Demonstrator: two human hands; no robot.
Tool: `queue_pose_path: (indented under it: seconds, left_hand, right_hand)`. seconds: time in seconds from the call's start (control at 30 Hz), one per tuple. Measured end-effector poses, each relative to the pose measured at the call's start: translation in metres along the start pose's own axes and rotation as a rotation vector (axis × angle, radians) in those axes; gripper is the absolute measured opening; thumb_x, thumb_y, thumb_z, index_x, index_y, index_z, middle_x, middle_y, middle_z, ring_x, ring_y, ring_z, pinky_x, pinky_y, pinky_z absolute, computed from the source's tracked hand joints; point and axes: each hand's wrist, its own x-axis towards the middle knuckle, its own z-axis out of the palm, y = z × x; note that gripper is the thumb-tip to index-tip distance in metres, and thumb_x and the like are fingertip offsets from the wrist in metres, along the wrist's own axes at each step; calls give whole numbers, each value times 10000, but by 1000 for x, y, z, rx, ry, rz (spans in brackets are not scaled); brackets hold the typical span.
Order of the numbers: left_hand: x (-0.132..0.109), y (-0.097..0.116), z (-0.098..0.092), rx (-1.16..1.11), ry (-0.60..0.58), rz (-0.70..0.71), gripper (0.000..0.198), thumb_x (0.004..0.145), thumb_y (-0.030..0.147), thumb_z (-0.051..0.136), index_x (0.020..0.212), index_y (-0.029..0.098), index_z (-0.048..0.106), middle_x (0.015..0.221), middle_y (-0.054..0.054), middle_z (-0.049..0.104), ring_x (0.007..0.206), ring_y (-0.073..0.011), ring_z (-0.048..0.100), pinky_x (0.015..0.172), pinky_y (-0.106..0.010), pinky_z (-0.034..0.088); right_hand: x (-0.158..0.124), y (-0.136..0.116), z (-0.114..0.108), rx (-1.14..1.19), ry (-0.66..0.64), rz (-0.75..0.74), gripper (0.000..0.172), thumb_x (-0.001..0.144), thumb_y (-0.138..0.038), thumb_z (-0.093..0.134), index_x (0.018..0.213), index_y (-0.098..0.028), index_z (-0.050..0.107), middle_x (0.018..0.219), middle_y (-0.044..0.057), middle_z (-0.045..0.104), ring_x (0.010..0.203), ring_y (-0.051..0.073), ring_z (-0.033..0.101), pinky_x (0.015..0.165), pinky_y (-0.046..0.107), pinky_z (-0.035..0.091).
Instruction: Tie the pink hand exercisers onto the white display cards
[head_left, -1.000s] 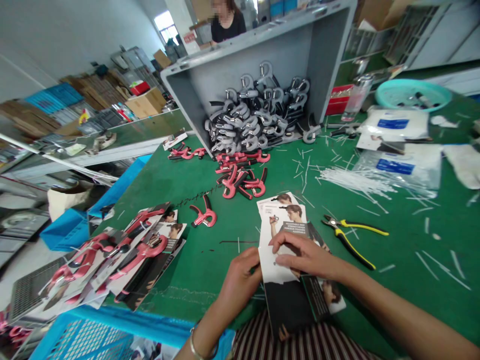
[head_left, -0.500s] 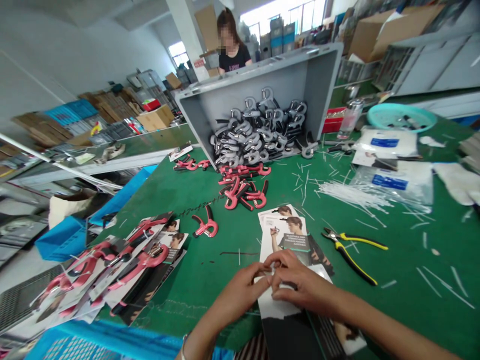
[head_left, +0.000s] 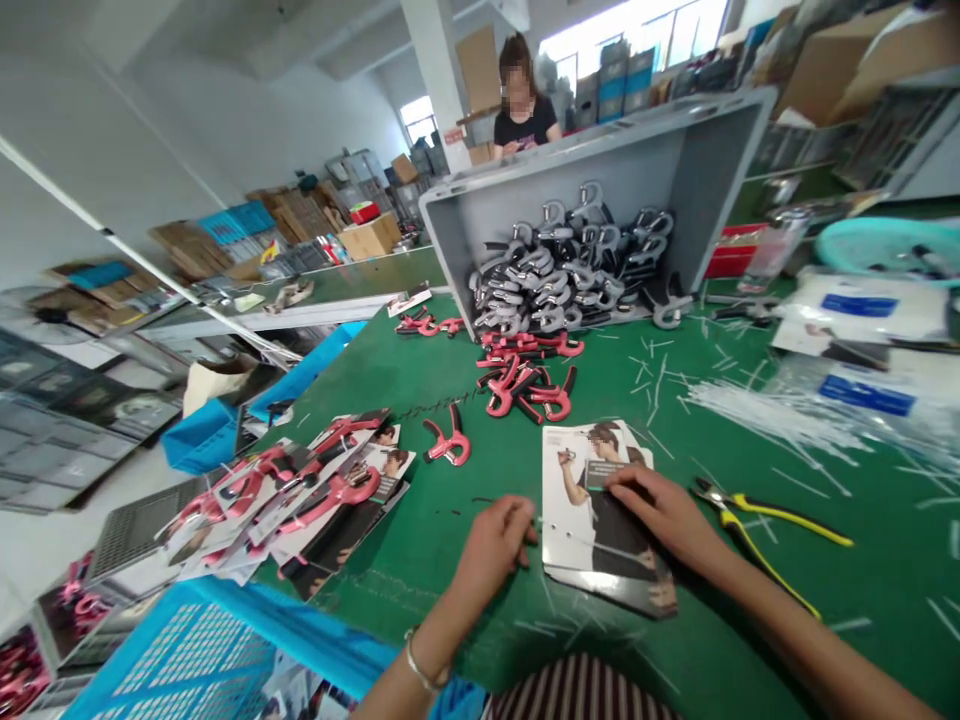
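Note:
A stack of printed cards (head_left: pixel 564 550) lies on the green table before me, a picture of a person's arm on the top one. A thin white cable tie (head_left: pixel 604 546) runs across that card from two small holes near its left edge. Beside this edge, my left hand (head_left: pixel 499 535) has its fingers curled in a pinch at the tie's near end, slightly blurred. My right hand (head_left: pixel 664 512) rests on the card's right side, fingers stretched across it, thumb hidden. Yellow-and-black cutting pliers (head_left: pixel 739 503) lie right of it.
Red-and-black spring clamps (head_left: pixel 517 385) lie ahead, before a tipped grey crate (head_left: pixel 562 165) of grey clamps. Carded clamps (head_left: pixel 330 490) are piled left, above a blue basket (head_left: pixel 180 650). Loose cable ties (head_left: pixel 765 415) lie right. A co-worker (head_left: pixel 525 115) is behind the crate.
My hands were together over the cards and are now apart, left hand beside the edge, right hand on the card. The top card is more fully exposed. The view has turned left.

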Motion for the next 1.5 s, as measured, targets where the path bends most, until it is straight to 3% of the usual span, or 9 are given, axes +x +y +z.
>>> queue_pose_path:
  seconds: [0.13, 0.23, 0.4, 0.53, 0.7, 0.83, 0.97, 1.27, 1.5]
  left_hand:
    - [38, -23, -62, 694, 434, 213, 289, 916, 281, 486, 1146, 144, 594, 1175, -156, 629, 1111, -275, 582, 949, -434, 458]
    - [65, -35, -87, 916, 494, 179, 304, 879, 241, 542, 1153, 130, 610, 1309, -215, 535, 1228, -362, 472, 1003, -545, 372]
    - [78, -27, -92, 799, 488, 212, 208, 880, 298, 556, 994, 146, 640, 1323, -206, 526, 1314, -387, 392, 1037, -570, 331]
    - [59, 19, -98, 536, 424, 237, 372, 963, 452, 374, 1001, 156, 597, 968, -115, 671, 969, -269, 639, 866, -420, 501]
    - [32, 83, -68, -249, -126, 107, 518, 904, 630, 407, 1019, 160, 592, 811, -49, 684, 649, -200, 664, 549, -298, 521]
    - [39, 100, -25, -318, -412, 89, 485, 878, 583, 525, 962, 121, 645, 807, -70, 699, 631, -165, 646, 513, -234, 474]
    - [71, 105, -2, -376, -554, 94, 489, 881, 563, 538, 964, 99, 670, 834, -85, 698, 628, -144, 622, 523, -225, 454]
    - [109, 74, -3, -90, -396, 229, 389, 805, 417, 690, 1076, 137, 664, 1051, -91, 698, 907, -191, 642, 795, -302, 491]
    - [71, 42, 2, 213, -346, 461, 216, 884, 294, 604, 1055, 195, 689, 1053, -67, 691, 975, -200, 612, 903, -347, 463]
  right_hand:
    - [-12, 14, 7, 188, 145, 77, 293, 926, -486, 517, 979, -210, 601, 921, 52, 671, 830, 207, 614, 779, 344, 492]
    - [-18, 18, -3, 252, 262, 169, 332, 887, -529, 564, 966, -207, 588, 867, 49, 672, 757, 191, 606, 712, 320, 496]
    - [-28, 19, -12, 239, 250, 219, 330, 893, -529, 550, 972, -209, 572, 882, 63, 685, 773, 199, 617, 709, 330, 495]
    - [-28, -9, -14, 119, 198, 144, 292, 905, -489, 548, 1009, -216, 565, 881, 50, 667, 769, 198, 604, 698, 335, 484]
    - [-11, -53, -13, 148, -10, 67, 294, 841, -473, 656, 877, -209, 532, 931, 45, 660, 691, 151, 557, 634, 291, 461]
    - [-9, -52, -10, 355, -295, 193, 361, 804, -495, 695, 855, -208, 481, 664, -51, 540, 504, 87, 459, 459, 211, 377]
    - [-14, -41, -9, 534, -351, 315, 397, 832, -531, 648, 949, -214, 438, 628, -73, 543, 404, 63, 414, 379, 189, 330]
    - [8, -18, -2, 447, -226, 364, 346, 867, -534, 566, 913, -217, 435, 624, -44, 620, 352, 79, 415, 343, 195, 302]
    - [-12, -14, 7, -369, -41, 191, 299, 915, -501, 518, 883, -207, 563, 823, 66, 635, 730, 222, 600, 631, 322, 449]
